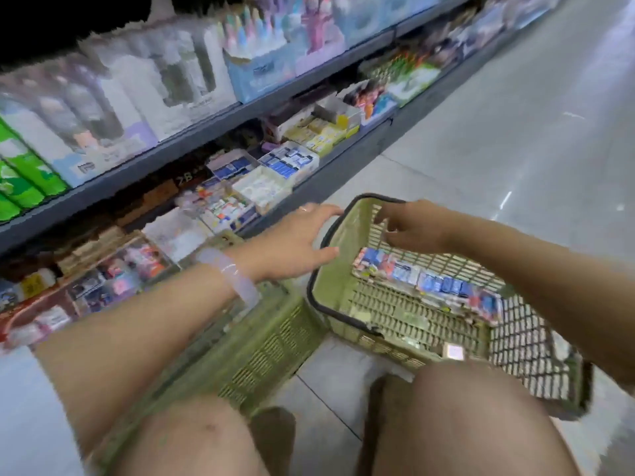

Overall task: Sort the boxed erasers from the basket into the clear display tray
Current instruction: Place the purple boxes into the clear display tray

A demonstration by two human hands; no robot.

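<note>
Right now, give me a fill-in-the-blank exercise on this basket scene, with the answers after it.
1. The boxed erasers lie inside the green ____.
2. The left hand hovers beside the basket's black ____, holding nothing.
3. The right hand reaches over the basket with its fingers loosely ____.
4. The basket rests on the ____ in front of the shelves.

Missing words: basket; rim; curled; floor
</note>
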